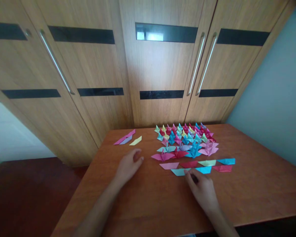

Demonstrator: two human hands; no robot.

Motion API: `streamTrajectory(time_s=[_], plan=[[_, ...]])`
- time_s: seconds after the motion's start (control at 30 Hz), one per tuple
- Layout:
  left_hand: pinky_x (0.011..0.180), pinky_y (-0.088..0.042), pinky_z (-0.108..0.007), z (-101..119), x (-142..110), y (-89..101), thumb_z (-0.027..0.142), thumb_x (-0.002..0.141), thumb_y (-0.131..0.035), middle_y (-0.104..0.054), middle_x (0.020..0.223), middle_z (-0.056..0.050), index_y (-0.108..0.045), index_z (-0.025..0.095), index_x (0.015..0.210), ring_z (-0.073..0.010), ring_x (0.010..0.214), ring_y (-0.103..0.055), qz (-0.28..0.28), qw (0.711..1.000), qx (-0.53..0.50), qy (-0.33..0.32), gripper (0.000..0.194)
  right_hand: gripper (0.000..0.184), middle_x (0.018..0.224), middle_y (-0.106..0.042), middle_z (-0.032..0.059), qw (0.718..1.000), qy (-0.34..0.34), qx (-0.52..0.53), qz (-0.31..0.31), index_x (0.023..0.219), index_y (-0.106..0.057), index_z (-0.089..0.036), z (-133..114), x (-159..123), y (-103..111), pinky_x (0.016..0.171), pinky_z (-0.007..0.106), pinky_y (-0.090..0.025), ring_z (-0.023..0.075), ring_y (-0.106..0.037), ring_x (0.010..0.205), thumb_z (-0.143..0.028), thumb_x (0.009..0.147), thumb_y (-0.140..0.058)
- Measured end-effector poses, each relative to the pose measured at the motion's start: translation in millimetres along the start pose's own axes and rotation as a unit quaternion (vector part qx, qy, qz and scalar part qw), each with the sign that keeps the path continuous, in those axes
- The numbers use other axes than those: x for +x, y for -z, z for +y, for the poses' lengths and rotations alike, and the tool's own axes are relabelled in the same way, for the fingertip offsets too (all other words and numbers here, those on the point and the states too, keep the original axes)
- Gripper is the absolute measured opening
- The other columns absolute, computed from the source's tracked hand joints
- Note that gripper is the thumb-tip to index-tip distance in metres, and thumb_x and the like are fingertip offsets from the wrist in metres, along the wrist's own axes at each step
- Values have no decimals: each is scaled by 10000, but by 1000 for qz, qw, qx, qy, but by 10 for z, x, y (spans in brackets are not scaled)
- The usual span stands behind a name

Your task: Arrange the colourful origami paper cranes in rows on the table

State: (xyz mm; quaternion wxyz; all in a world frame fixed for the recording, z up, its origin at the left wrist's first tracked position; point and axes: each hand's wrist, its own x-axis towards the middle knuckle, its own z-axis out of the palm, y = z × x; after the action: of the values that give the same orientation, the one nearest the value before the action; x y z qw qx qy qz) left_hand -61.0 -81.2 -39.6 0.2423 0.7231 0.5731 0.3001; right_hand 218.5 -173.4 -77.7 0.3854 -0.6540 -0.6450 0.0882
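My right hand [201,188] is closed, its fingertips on the right end of a light teal folded paper strip [178,172] lying on the table. Close by in the same two rows are a pink strip [169,166], a red strip [188,164], a pale green strip [207,163], a blue strip [226,161], a cyan strip [203,170] and a crimson strip [222,168]. My left hand [129,165] rests over the table, fingers loosely curled, thumb apart from the index finger, with nothing visible between them. Beyond it lies a pale yellow folded strip [135,141].
Several colourful paper cranes [181,134] stand in close rows at the back, with larger spread-winged ones [194,150] in front. Magenta [124,137] and lilac strips [126,140] lie at back left. Behind the wooden table [153,204] is a wardrobe [160,65]; a wall [273,98] borders the right.
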Motion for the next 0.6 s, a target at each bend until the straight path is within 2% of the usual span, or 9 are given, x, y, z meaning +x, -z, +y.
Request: streamTrajectory(time_s=[0.1,0.17,0.33,0.6], plan=[[875,-435,-310,-181,429,123,364,838,-494,-601,1132,-99,-548,171,1137,-214,996,-577,14,979,204,19,360,398,556,-564,-2,999,18,7,-36,605,-498,-202,-183,-135,-204,536,217,-349,120,-510,512,-454,899,-403],[895,-418,-334,-266,640,141,347,837,-497,-585,1141,-125,-561,157,1124,-237,1027,-562,18,968,247,29,350,383,563,-566,-5,998,28,-2,-58,603,-493,-201,-239,-196,-261,541,219,-339,119,-512,519,-435,897,-418],[889,-419,-366,-367,894,100,348,840,-481,-592,1066,-144,-633,144,971,-262,1019,-555,11,961,275,37,286,371,568,-566,-5,997,20,-2,-77,603,-490,-197,-250,-211,-245,548,225,-326,121,-514,531,-409,900,-419],[913,-400,-372,-401,1000,-18,289,791,-529,-556,1110,-133,-624,165,950,-275,1068,-520,38,960,274,36,223,365,569,-556,-10,997,11,13,-73,603,-470,-197,-232,-193,-249,545,226,-312,119,-507,535,-408,898,-425]])
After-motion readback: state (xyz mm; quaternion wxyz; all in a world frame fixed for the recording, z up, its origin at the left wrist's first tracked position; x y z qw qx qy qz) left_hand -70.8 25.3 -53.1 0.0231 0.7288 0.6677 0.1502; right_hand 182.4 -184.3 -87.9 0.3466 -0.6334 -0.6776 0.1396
